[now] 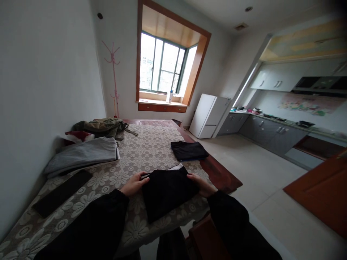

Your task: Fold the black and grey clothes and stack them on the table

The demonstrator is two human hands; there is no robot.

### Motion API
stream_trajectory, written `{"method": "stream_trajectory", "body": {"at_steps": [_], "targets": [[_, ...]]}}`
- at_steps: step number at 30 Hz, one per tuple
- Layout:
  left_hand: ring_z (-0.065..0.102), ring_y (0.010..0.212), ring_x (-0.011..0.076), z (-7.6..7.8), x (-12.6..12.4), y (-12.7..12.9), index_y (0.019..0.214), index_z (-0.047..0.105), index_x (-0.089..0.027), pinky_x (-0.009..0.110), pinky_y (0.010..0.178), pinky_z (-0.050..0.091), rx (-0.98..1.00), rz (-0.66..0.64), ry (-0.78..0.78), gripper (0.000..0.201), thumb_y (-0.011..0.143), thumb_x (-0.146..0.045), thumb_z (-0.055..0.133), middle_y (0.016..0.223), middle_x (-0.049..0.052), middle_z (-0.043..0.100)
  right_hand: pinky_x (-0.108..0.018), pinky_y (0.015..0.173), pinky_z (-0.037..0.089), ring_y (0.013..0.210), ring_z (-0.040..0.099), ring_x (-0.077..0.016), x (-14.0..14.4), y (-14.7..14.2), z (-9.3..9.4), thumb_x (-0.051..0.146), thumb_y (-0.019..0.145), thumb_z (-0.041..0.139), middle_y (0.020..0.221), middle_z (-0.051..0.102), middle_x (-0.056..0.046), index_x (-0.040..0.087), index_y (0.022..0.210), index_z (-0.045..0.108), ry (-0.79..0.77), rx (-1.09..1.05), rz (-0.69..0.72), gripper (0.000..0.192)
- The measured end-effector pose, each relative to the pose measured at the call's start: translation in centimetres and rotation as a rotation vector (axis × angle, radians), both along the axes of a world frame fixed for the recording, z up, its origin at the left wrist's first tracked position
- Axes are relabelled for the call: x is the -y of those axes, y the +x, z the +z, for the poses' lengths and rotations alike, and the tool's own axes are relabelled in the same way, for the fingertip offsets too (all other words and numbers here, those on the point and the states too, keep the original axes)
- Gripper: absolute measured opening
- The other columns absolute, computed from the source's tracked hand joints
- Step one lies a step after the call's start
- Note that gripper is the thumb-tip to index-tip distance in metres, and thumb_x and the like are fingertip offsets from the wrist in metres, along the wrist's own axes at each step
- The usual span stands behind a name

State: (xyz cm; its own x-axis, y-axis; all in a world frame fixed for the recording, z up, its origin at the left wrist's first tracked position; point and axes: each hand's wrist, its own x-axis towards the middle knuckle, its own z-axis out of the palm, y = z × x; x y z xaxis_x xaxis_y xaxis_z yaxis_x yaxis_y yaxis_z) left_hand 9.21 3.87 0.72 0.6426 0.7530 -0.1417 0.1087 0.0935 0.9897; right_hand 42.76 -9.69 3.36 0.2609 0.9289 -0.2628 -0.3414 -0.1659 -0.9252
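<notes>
Black cloth, a folded garment [168, 189], lies low in the middle of the frame, on the near edge of a table [225, 177] spread with a cream floral lace cover [141, 148]. A pale strip shows along the garment's far edge. The left hand [134, 184] sits at its left side with fingers curled onto the corner, pinching the fabric there. The right hand [200, 184] lies flat along its right edge, fingers spread on the cloth and pressing rather than clutching. Both arms wear dark sleeves that come up from the bottom of the frame.

Just beyond, right of centre, a second folded black garment [189, 150] rests near the table's right edge, apart from the first. At the left of the frame a folded grey garment [84, 155] lies by the wall, with a long flat black piece [62, 193] below it. Further back, upper left of the table, an olive-green heap of clothing [101, 126] lies beside something red and white [80, 136].

Behind the table, a pink coat stand [114, 72] is against the wall, a wood-framed bay window [165, 63] fills the top centre, and a white fridge [208, 115] and grey kitchen cabinets [271, 133] occupy the right.
</notes>
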Motion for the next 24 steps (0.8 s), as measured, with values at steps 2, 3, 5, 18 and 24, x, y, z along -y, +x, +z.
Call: {"method": "stream_trajectory", "body": {"at_steps": [2,3,5,18,24], "targets": [[0.066,0.076,0.0186,0.0,-0.1,0.0,0.107,0.069,-0.016,0.03,0.068,0.05,-0.011,0.029,0.039,0.053,0.073,-0.054,0.081,0.084,0.002,0.072,-0.043,0.078,0.06,0.078,0.074,-0.0265,-0.6,-0.7,0.3,0.015,0.06,0.093,0.095,0.078,-0.003,0.025,0.117,0.072,-0.029,0.043,0.035,0.062],[0.065,0.076,0.0186,-0.1,-0.2,0.0,0.106,0.069,-0.015,0.03,0.068,0.05,-0.016,0.046,0.055,0.05,0.074,-0.052,0.081,0.084,0.002,0.071,-0.043,0.086,0.059,0.089,0.075,-0.0266,-0.8,-1.2,0.6,0.011,0.057,0.093,0.105,0.078,-0.003,0.028,0.123,0.07,-0.011,0.088,0.05,0.072],[0.065,0.077,0.0184,-0.1,-0.2,-0.1,0.107,0.068,-0.015,0.029,0.068,0.05,-0.02,0.082,0.075,0.048,0.075,-0.048,0.081,0.083,0.002,0.071,-0.04,0.106,0.05,0.114,0.069,-0.0255,-1.0,-2.0,1.3,0.005,0.054,0.091,0.125,0.074,-0.002,0.031,0.129,0.069,0.101,0.223,0.071,0.082],[0.075,0.087,0.0216,-0.9,0.2,0.2,0.134,0.045,-0.024,0.032,0.061,0.063,0.06,0.119,-0.037,0.061,0.085,-0.049,0.074,0.124,0.015,0.066,-0.048,0.118,0.04,0.123,0.061,-0.0292,-9.8,3.3,14.0,0.019,0.072,0.074,0.134,0.067,-0.002,0.029,0.134,0.065,0.411,1.113,0.328,0.063],[0.074,0.082,0.0203,-1.3,-0.1,0.3,0.118,0.06,-0.019,0.028,0.057,0.06,0.05,0.07,-0.027,0.051,0.08,-0.047,0.08,0.113,0.014,0.071,-0.047,0.11,0.049,0.113,0.064,-0.0282,-16.4,6.8,18.7,0.019,0.069,0.07,0.13,0.068,-0.004,0.027,0.134,0.063,0.374,1.37,0.25,0.066]]}}
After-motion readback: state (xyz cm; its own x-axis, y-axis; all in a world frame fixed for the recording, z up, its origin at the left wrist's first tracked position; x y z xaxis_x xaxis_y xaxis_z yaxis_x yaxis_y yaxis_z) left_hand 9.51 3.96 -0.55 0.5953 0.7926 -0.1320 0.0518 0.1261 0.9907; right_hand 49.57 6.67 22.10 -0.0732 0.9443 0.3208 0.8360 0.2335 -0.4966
